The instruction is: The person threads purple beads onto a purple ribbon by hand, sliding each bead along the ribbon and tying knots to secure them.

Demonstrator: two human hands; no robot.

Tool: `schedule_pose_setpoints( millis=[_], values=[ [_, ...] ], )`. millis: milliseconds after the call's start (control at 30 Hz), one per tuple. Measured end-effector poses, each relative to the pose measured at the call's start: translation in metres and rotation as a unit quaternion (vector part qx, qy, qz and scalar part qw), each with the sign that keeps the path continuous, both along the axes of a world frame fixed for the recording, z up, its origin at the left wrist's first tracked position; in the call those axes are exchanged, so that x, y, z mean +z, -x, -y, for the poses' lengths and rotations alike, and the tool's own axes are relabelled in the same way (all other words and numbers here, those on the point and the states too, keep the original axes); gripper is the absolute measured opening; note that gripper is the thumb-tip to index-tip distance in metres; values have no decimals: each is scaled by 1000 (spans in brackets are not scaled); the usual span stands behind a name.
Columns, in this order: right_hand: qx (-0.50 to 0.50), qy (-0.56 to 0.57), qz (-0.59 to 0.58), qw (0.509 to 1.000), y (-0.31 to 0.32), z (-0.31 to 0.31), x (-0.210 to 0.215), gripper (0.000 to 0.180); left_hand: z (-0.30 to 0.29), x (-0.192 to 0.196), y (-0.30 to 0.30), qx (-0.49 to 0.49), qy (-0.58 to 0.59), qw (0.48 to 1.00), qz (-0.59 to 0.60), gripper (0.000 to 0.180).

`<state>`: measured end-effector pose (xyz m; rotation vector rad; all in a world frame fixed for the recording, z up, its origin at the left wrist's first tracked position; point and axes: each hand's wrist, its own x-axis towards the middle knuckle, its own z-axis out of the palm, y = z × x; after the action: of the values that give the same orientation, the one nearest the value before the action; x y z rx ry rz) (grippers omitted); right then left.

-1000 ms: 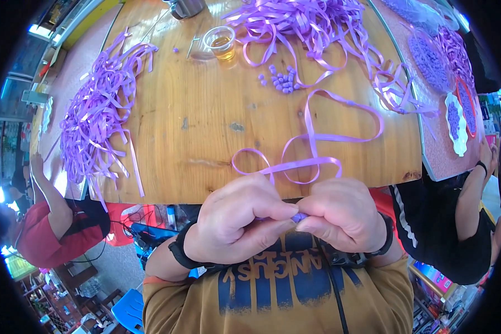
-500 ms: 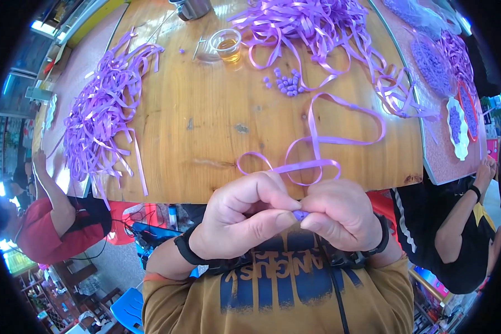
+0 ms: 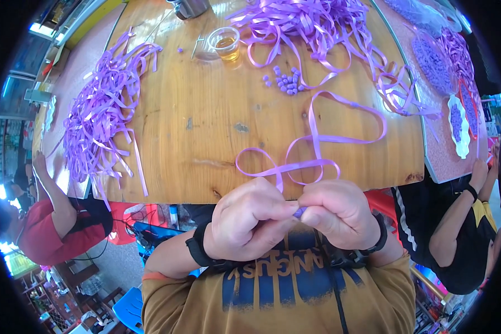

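Observation:
Just beyond the near table edge, my left hand (image 3: pixel 253 218) and my right hand (image 3: pixel 339 214) meet at their fingertips, both closed in a pinch. A small purple bead (image 3: pixel 300 212) shows between them, gripped by my right thumb and forefinger. From the tabletop, a purple satin ribbon (image 3: pixel 309 165) runs in loose loops down to my left hand, where its end disappears behind the fingers. How far the ribbon reaches into the bead is hidden.
Purple ribbon heaps lie at left (image 3: pixel 103 106) and far right (image 3: pixel 312 25). Loose purple beads (image 3: pixel 288 82) sit near a clear plastic cup (image 3: pixel 225 43) of amber liquid and a metal mug (image 3: pixel 190 8). People sit at both sides; a white scalloped tray (image 3: pixel 458 128) holds beads at right.
My left hand has turned and curled its fingers more, its wrist shifting slightly right. The ribbon beside it has shifted and now hangs down over the table edge. The bead stays between my fingertips.

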<state>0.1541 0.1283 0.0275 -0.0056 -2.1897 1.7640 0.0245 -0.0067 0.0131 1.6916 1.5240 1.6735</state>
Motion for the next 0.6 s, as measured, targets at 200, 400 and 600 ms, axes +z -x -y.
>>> schedule_pose_setpoints(
  millis=[200, 400, 600],
  values=[
    [-19, -17, -12, 1000, 3, 3, -3, 23, -2, -9, -6, 11, -41, 998, 46, 30],
    [-9, -26, -25, 999, 4, 5, -3, 25, 0, -17, -4, 12, -81, 996, -31, 30],
    [7, 22, 10, 1000, 3, 1, -1, 27, -6, -6, -3, 20, -58, 997, -36, 32]
  ],
)
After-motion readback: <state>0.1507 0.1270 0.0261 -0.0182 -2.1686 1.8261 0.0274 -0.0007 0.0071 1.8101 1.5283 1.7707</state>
